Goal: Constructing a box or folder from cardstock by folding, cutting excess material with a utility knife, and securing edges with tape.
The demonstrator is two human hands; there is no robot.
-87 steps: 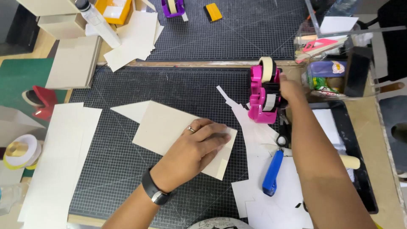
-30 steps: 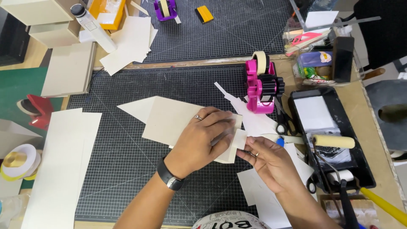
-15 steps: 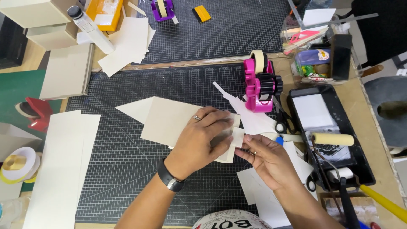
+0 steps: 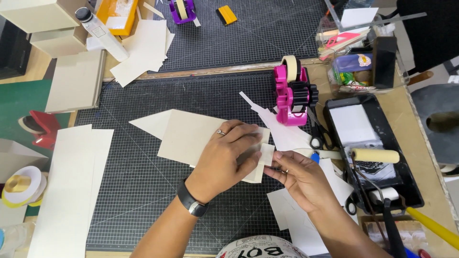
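Note:
My left hand (image 4: 228, 157) lies flat on a beige cardboard piece (image 4: 191, 136) on the dark cutting mat (image 4: 143, 191), with fingers spread over its right edge. My right hand (image 4: 301, 179) pinches a short strip of pale tape (image 4: 266, 154) against that same edge, fingertips touching the card. A pink tape dispenser (image 4: 290, 98) with a cream roll stands just beyond, up and to the right of both hands.
Black scissors (image 4: 315, 134) and a blue-handled tool lie beside the dispenser. A black paint tray (image 4: 411, 177) with a roller (image 4: 375, 155) sits at right. Tall cardboard sheets (image 4: 67, 191) lie at left, white paper scraps (image 4: 296, 224) under my right wrist, boxes and a bottle at the back.
My right hand came away from the tape dispenser and down to the card's right edge with a tape strip. My left hand stayed pressed on the card.

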